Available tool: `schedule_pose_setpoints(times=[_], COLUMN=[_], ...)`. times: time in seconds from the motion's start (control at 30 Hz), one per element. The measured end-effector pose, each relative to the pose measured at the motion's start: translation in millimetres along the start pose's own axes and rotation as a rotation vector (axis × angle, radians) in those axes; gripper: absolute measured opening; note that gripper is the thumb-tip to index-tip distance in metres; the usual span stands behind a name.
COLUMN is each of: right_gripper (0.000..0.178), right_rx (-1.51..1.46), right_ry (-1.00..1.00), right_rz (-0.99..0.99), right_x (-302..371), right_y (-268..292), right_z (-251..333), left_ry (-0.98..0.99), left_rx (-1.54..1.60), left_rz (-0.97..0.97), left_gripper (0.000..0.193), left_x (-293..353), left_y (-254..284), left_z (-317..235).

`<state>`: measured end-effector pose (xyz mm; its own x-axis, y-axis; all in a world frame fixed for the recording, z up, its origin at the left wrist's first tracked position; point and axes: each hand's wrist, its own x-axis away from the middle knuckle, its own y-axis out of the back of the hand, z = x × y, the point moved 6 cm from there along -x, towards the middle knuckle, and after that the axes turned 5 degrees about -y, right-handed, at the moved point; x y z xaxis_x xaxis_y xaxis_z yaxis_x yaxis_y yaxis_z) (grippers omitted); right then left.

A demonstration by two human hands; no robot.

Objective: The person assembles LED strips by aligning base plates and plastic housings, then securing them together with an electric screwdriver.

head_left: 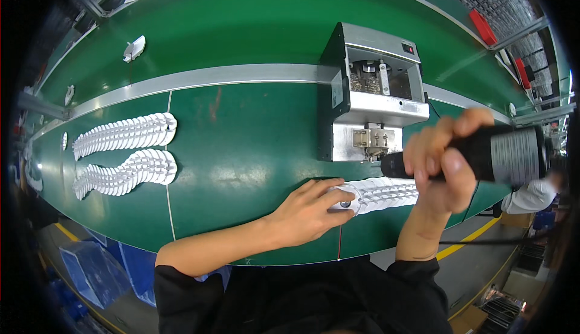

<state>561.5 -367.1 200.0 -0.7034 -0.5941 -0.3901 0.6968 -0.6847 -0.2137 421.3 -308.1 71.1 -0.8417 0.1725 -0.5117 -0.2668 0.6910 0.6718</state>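
My right hand (438,165) is wrapped round a black electric screwdriver (477,156), raised above the bench and tilted nearly level. Its narrow end points left toward the screw feeder, and its back part has fine ridges. My left hand (314,210) rests at the left end of a row of overlapping white parts (386,194). Its thumb and fingers grip the end white part (347,192), where a small round dark spot shows between them. My right hand and the tool hide the row's right end.
A metal screw feeder (380,92) with small loose pieces inside stands behind my hands. Two more rows of white parts (124,134) lie at the left on the green bench (241,134). Blue bins (93,270) stand below the bench; another person (531,196) is at far right.
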Motion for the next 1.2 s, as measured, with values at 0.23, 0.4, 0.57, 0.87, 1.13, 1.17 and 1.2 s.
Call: schedule_pose_setpoints(times=[0.23, 0.4, 0.57, 0.87, 1.13, 1.17, 1.2], right_gripper=[0.036, 0.038, 0.039, 0.034, 0.035, 0.036, 0.037], right_rx=[-0.111, -0.128, -0.146, 0.018, -0.037, -0.085, -0.135], right_ry=[-0.067, -0.105, -0.199, 0.044, 0.009, 0.003, -0.002], right_rz=[0.100, 0.106, 0.029, 0.197, 0.260, 0.288, 0.316], right_x=[48, 60, 68, 75, 72, 68, 63], right_y=[2, 2, 4, -8, -6, -6, -6], right_z=[1, -7, -12, -1, -10, -5, -1], left_ry=[-0.008, 0.004, 0.010, 0.034, 0.119, 0.120, 0.109], left_rx=[0.008, 0.023, 0.026, 0.061, 0.166, 0.161, 0.166], left_rz=[-0.005, -0.006, -0.013, 0.006, 0.040, 0.040, 0.041], left_gripper=[0.020, 0.022, 0.022, 0.028, 0.033, 0.033, 0.036], left_x=[1, 1, 1, -1, -2, -2, -3], left_y=[1, 2, 2, 5, 13, 13, 13], left_z=[0, 0, -1, -1, 1, 1, 2])
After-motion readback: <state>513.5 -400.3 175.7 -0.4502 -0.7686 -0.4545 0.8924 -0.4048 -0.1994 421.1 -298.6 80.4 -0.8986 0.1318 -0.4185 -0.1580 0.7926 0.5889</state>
